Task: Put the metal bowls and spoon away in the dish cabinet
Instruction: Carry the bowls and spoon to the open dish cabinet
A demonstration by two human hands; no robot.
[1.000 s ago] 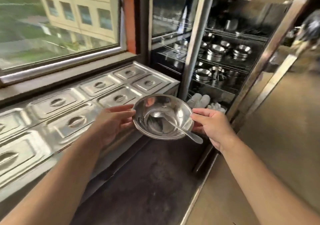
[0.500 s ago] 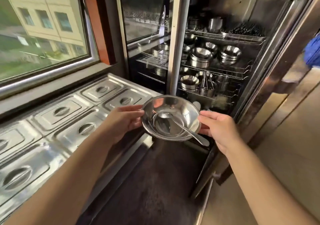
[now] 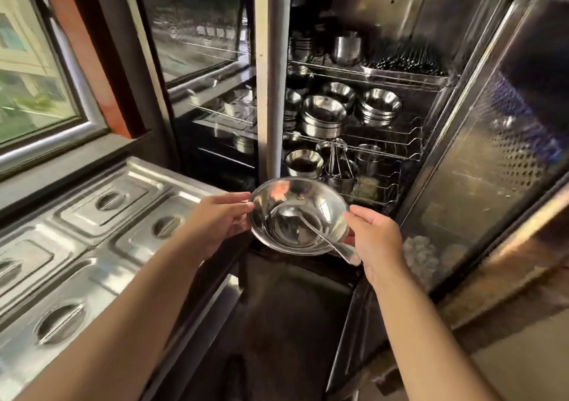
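Left hand (image 3: 217, 220): fingers curled against the left rim of the metal bowl (image 3: 298, 215), thumb lying along the top edge, holding it.
Right hand (image 3: 377, 240): thumb and fingertips pinching the bowl's right rim, closed on it; the spoon's handle end pokes out just beside these fingers.
Metal bowl: held between the two hands, mouth up and tilted slightly toward the viewer (there appears to be a second bowl nested beneath it, though the rim lines blur together).
Spoon (image 3: 311, 226): lying inside the bowl, its scoop near the bowl's middle, its handle running over the rim by the right fingers.
Dish cabinet (image 3: 354, 9): just beyond the fingertips, straight ahead, interior showing.
Wire shelves (image 3: 366, 146): past the bowl and higher, carrying stacked bowls (image 3: 323, 117) on the middle level and cups with utensils on the level nearest the hands.
Cabinet door (image 3: 492, 141): swung open, out past the right hand.
Glass door (image 3: 197, 30): shut, beyond and above the left fingers.
Lidded steel pans (image 3: 107, 200): set in a counter out past the left hand and forearm, each lid with a recessed handle.
Window (image 3: 27, 71): farthest out on the left side, above the pans.
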